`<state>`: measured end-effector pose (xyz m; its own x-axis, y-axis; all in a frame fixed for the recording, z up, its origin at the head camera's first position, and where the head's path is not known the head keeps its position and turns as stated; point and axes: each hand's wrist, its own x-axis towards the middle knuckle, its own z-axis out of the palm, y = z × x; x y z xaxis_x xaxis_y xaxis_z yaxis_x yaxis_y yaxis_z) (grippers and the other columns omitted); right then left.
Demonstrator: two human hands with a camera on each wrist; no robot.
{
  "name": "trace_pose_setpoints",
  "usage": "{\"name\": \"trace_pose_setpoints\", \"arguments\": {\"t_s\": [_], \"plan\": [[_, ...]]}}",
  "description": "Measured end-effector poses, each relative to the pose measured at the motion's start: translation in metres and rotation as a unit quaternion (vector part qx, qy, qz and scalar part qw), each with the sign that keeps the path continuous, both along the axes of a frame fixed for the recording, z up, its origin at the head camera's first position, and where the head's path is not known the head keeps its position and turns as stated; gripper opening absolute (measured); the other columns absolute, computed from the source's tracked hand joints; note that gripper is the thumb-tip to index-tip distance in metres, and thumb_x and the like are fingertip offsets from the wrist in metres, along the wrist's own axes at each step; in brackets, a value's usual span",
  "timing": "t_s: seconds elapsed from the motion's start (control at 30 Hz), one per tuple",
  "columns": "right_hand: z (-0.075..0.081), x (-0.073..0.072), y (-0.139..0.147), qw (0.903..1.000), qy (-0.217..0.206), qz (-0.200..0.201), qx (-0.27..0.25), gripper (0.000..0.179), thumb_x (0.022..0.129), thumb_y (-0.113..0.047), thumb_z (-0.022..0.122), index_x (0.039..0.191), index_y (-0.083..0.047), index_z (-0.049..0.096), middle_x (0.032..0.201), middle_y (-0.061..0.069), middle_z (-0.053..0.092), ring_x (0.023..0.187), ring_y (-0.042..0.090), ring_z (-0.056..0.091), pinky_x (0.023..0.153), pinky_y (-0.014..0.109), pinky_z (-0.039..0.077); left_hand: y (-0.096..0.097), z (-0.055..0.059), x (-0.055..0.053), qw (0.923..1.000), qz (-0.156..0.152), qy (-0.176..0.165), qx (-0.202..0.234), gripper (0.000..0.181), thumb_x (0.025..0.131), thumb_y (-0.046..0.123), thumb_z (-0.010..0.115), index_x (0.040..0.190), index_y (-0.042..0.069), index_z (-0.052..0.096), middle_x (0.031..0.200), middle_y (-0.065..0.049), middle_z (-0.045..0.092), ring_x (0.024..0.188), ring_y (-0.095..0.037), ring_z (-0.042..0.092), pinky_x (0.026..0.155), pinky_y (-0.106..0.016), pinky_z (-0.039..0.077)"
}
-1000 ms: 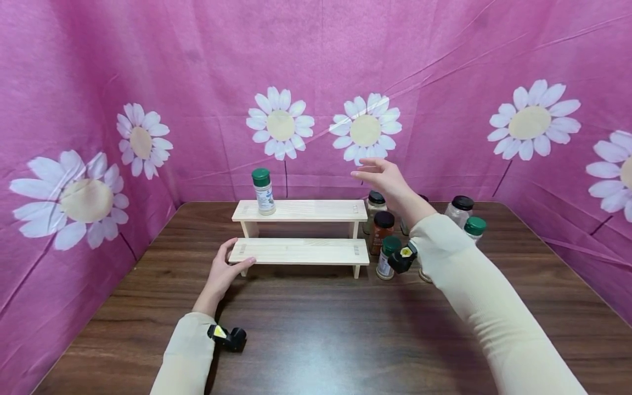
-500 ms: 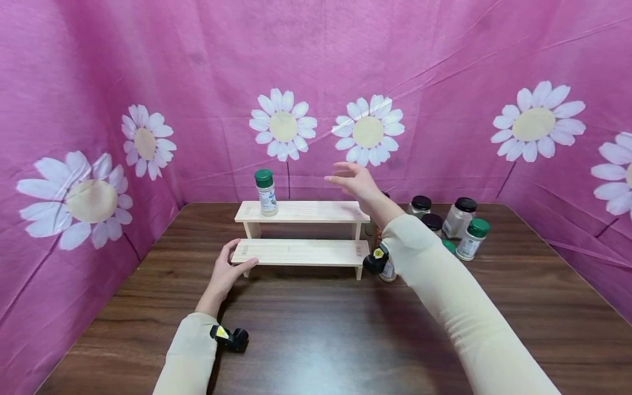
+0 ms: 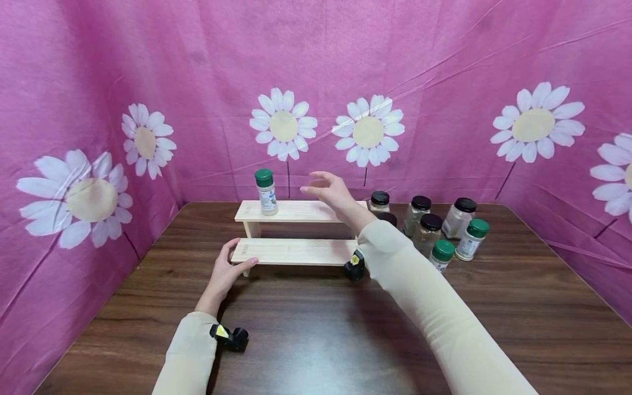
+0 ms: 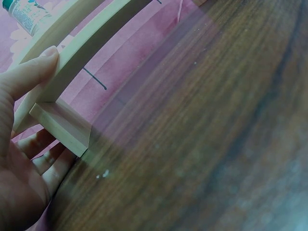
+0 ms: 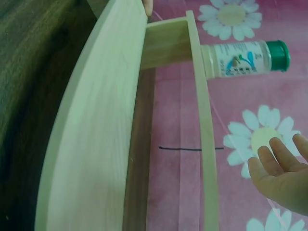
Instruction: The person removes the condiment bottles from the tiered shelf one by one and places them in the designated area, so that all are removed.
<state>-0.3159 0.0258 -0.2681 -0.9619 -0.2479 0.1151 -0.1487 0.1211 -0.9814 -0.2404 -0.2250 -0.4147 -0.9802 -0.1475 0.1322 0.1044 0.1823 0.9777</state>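
A two-tier wooden shelf rack (image 3: 296, 251) stands on the table. My left hand (image 3: 224, 272) grips the left end of its lower tier; in the left wrist view the thumb (image 4: 36, 72) lies on the front edge and the other fingers are round by the end leg. On the left part of the upper tier a spice jar with a green lid (image 3: 267, 193) stands upright. My right hand (image 3: 333, 193) hovers above the upper tier, to the right of that jar and apart from it. It holds nothing, its fingers loosely bent in the right wrist view.
Several spice jars stand on the table right of the rack, among them a black-lidded jar (image 3: 459, 219) and two green-lidded ones, the nearer jar (image 3: 441, 254) in front. My right forearm partly covers some. A pink flowered cloth (image 3: 316, 66) hangs behind the brown wooden table (image 3: 296, 329).
My right hand has moved left from over the jars to above the upper tier, uncovering jars on the right. My left hand has kept its grip on the rack.
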Motion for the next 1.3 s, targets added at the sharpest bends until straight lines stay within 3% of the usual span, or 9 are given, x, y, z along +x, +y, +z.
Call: {"name": "trace_pose_setpoints", "arguments": {"t_s": [0.43,0.87,1.3], "plan": [[-0.007,0.001,-0.033,0.9979,-0.049,0.022,-0.037,0.055,0.073,-0.013,0.069,0.122,-0.008,0.045,0.119,0.013,0.045,0.108,0.026,0.041,0.09,0.044,0.03,0.001,0.002,0.0,1.0,0.002,0.002,0.0,0.07,0.07,0.005,0.07,0.128,0.004,0.03,0.115,-0.016,0.045,0.092,-0.013,0.045,0.078,-0.02,0.034],[-0.008,-0.006,-0.059,0.9998,-0.018,0.004,-0.005,0.052,0.074,-0.012,0.068,0.122,-0.007,0.046,0.118,0.016,0.047,0.105,0.025,0.045,0.086,0.04,0.036,0.001,0.004,0.001,0.9999,-0.002,0.003,0.012,0.069,0.071,0.003,0.069,0.127,0.004,0.031,0.115,-0.015,0.044,0.09,-0.013,0.045,0.073,-0.018,0.037],[-0.009,-0.004,-0.078,0.9999,0.003,-0.006,-0.01,0.055,0.075,-0.009,0.067,0.124,-0.003,0.043,0.119,0.017,0.047,0.104,0.024,0.045,0.081,0.032,0.04,0.001,0.003,0.001,0.9999,-0.003,-0.004,0.013,0.07,0.071,0.004,0.069,0.129,0.005,0.029,0.117,-0.015,0.043,0.094,-0.016,0.043,0.074,-0.018,0.036]]}}
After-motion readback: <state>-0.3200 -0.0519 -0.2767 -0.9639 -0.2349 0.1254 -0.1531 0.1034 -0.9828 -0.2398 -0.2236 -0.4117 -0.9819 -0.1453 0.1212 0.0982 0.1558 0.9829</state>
